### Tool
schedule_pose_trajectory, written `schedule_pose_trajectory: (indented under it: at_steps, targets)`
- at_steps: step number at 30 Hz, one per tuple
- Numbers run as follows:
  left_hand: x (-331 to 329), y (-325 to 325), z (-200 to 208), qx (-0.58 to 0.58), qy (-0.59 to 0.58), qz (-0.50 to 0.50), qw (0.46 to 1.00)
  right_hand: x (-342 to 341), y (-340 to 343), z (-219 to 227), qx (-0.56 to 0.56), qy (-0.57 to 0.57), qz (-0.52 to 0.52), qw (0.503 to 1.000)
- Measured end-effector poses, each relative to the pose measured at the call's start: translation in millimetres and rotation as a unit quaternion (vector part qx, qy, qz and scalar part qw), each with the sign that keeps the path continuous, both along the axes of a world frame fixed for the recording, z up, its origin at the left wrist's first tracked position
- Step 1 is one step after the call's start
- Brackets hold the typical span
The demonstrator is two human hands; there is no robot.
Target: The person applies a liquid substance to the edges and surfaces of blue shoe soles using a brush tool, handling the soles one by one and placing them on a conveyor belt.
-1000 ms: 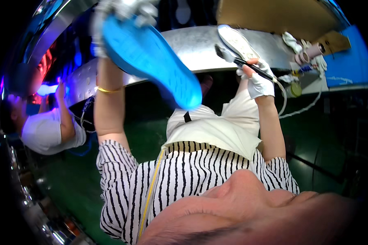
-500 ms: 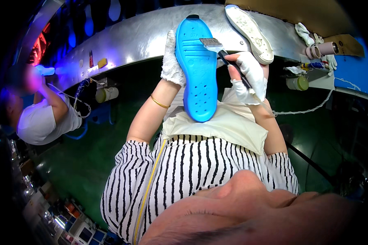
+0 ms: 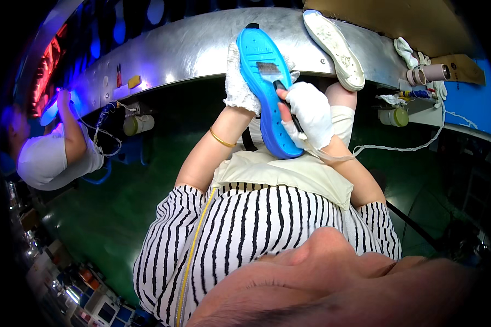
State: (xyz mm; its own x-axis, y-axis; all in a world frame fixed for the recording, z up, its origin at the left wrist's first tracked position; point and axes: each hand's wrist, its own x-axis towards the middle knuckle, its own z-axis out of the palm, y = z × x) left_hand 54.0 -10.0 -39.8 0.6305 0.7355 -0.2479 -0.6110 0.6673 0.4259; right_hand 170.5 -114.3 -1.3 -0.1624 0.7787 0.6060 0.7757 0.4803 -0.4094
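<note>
brushing a blue shoe sole (image 3: 268,99), apparently the step in hand, seen near the edge of the tabletop (image 3: 180,54). left hand (image 3: 240,84): fingers curled around the sole; right hand (image 3: 311,109): fingers closed on a brush (image 3: 268,68). further strokes would call for a steady sole. lidded container (image 3: 399,117): contents hidden.
</note>
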Motion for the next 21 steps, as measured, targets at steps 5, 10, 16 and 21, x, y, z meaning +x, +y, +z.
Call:
schedule_pose_trajectory:
  at_steps: [5,10,16,21]
  targets:
    - [-2.3,-3.0,10.9,-0.008,-0.024,-0.027,0.999,1.7,-9.5,-0.9,-0.004,0.108,0.038,0.993]
    - [-4.9,1.2,5.5,0.030,-0.024,-0.033,0.999,27.1,-13.7,8.6,-0.208,0.349,-0.030,0.913]
    - [-1.6,-2.6,8.5,0.014,0.017,-0.001,1.000,34.8,-10.6,-4.9,-0.187,0.544,-0.096,0.812]
    - [-0.2,-2.9,8.3,0.010,0.058,0.024,0.998,36.3,-9.5,-6.8,-0.210,0.611,-0.051,0.762]
